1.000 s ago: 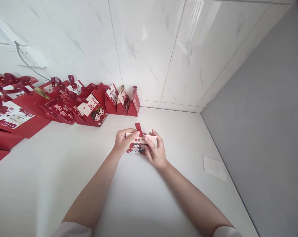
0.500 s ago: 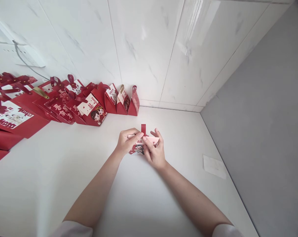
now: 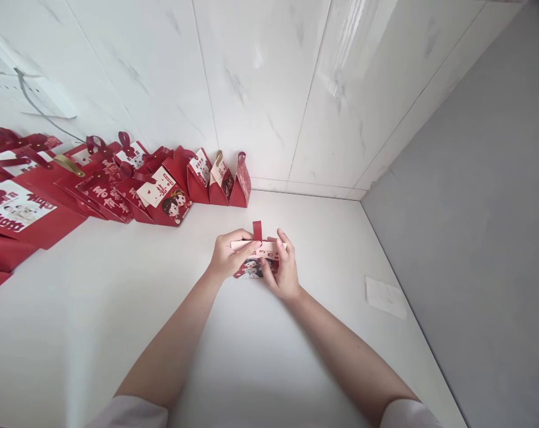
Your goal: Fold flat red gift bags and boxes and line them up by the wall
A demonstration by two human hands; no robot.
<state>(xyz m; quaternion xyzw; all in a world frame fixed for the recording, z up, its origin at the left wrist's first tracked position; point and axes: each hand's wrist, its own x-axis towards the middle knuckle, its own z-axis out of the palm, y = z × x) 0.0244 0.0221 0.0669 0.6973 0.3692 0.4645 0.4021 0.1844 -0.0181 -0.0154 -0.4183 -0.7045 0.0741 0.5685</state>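
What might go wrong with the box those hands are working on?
The red ribbon loop might get pinched or bent, since the left hand's thumb sits close to its base. The small box could crease if squeezed: the right hand's thumb lies across its printed front.

Tabletop (image 3: pixel 332 255) passable right of gift box (image 3: pixel 251 268); red boxes (image 3: pixel 111 199) obstruct its far-left side; tiled wall (image 3: pixel 256 107) bounds passage behind it.

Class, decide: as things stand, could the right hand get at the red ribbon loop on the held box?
Probably yes: the red ribbon loop stands up from the held box, close to the right hand, though the left hand has its thumb by the base.
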